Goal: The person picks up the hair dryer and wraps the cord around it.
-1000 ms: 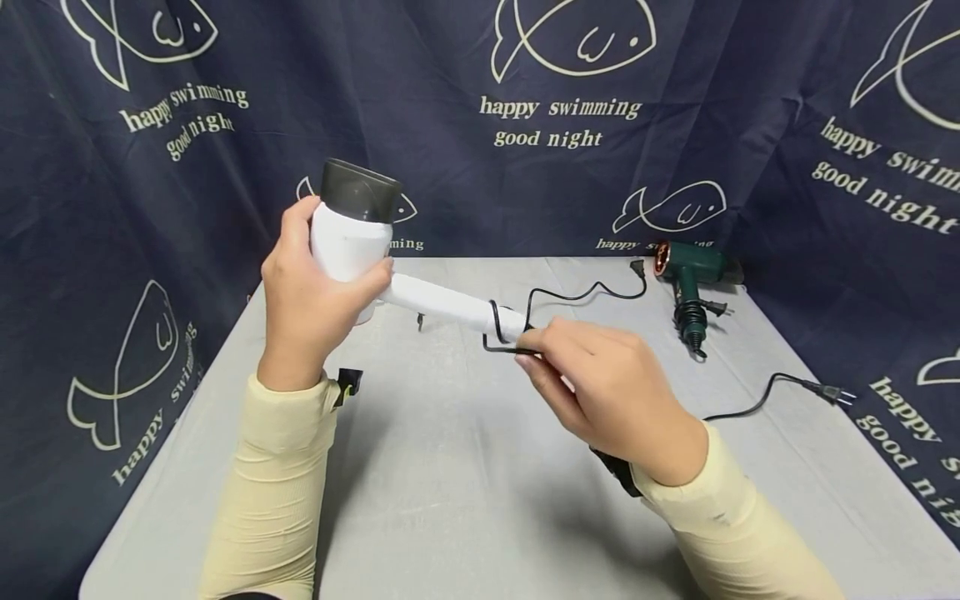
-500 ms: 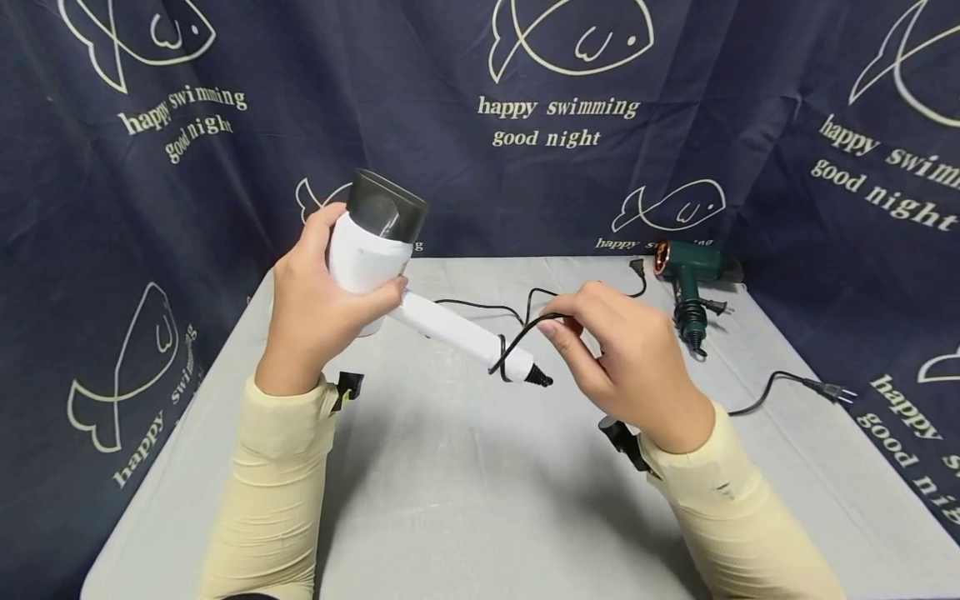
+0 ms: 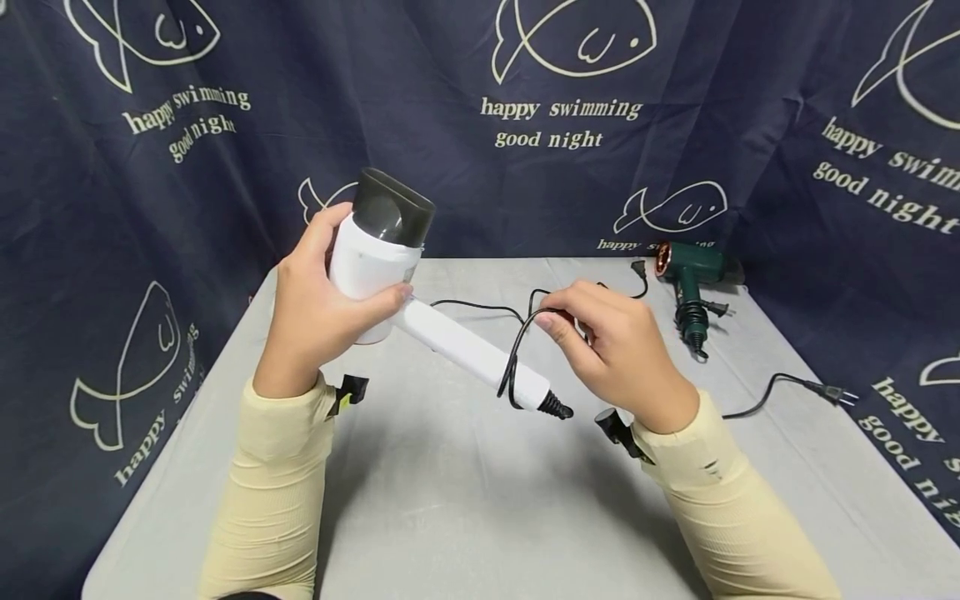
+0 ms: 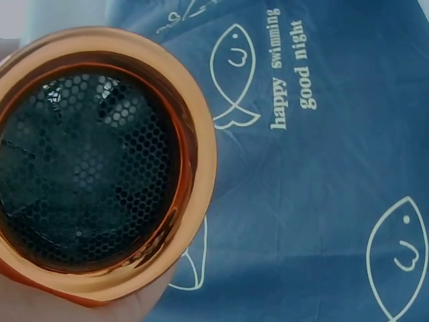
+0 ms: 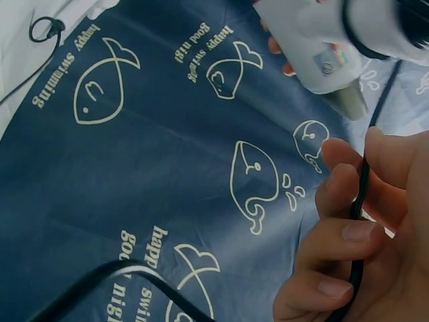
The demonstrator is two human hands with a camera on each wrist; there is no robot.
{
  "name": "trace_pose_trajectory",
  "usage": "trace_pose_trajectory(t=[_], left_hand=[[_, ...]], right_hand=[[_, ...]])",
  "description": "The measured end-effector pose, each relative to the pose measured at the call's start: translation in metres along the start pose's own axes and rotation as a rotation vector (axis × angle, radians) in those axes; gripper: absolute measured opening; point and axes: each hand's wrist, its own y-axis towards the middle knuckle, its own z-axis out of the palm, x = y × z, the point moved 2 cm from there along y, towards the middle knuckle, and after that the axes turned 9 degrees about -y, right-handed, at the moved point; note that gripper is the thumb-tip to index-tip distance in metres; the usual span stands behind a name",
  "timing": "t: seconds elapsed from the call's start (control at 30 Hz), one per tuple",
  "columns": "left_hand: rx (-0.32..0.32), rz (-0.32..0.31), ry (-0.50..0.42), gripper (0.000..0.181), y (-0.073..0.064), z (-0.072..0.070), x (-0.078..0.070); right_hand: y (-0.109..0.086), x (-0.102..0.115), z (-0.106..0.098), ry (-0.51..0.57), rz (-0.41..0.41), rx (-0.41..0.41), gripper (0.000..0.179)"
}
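Observation:
My left hand [image 3: 311, 300] grips the white body of a hair dryer [image 3: 375, 265], held above the table. Its dark nozzle [image 3: 393, 208] points up and away, and its handle slants down to the right. Filling much of the left wrist view is the dryer's copper-rimmed mesh intake [image 4: 87, 168]. Between thumb and fingers my right hand [image 3: 618, 346] pinches the black cord [image 3: 522, 333], which loops round the handle near its lower end. In the right wrist view the cord [image 5: 362, 181] runs across the curled fingers.
A green hair dryer [image 3: 686, 267] with its cord wound round the handle lies at the back right of the table [image 3: 450, 517]. A two-pin plug [image 3: 831, 392] lies near the right edge, another plug [image 3: 638, 268] farther back. A dark printed curtain [image 3: 450, 125] surrounds the table.
The white dryer has shifted right and its handle end has swung down. My right hand has moved from the handle end, drawing the cord away from it; the loop on the handle hangs looser.

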Motion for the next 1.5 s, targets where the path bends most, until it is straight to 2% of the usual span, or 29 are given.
trace_pose_trajectory(t=[0.13, 0.27, 0.43, 0.57, 0.67, 0.87, 0.97, 1.13, 1.3, 1.5], left_hand=[[0.002, 0.014, -0.076, 0.083, 0.000, -0.001, 0.000], [-0.009, 0.018, -0.115, 0.082, 0.000, -0.001, 0.001], [-0.034, 0.024, -0.140, 0.080, 0.001, -0.001, 0.001], [-0.048, 0.023, -0.158, 0.078, 0.001, 0.000, 0.001], [-0.059, 0.020, -0.175, 0.076, 0.001, 0.001, 0.001], [-0.086, 0.000, -0.182, 0.073, 0.001, 0.003, 0.002], [-0.105, -0.020, -0.178, 0.072, 0.001, 0.004, 0.003], [-0.151, -0.026, -0.200, 0.074, 0.001, 0.005, 0.005], [-0.210, -0.020, -0.159, 0.076, 0.002, 0.005, 0.007], [-0.250, -0.026, -0.094, 0.077, 0.002, 0.006, 0.008]], right_hand=[[-0.002, -0.001, 0.007, 0.012, 0.008, 0.041, 0.015], [-0.003, 0.000, 0.016, 0.027, -0.006, 0.080, 0.012], [-0.004, 0.003, 0.025, 0.069, -0.037, 0.095, 0.021], [-0.005, 0.004, 0.030, 0.126, -0.043, 0.103, 0.018], [-0.007, 0.005, 0.032, 0.149, -0.020, 0.119, 0.015], [-0.010, 0.010, 0.037, 0.226, 0.119, 0.178, 0.021], [-0.013, 0.013, 0.039, 0.165, 0.137, 0.207, 0.013], [-0.014, 0.017, 0.043, 0.022, 0.046, 0.172, 0.010], [-0.012, 0.022, 0.044, 0.002, -0.055, 0.173, 0.014], [-0.011, 0.029, 0.041, -0.053, -0.065, 0.223, 0.015]])
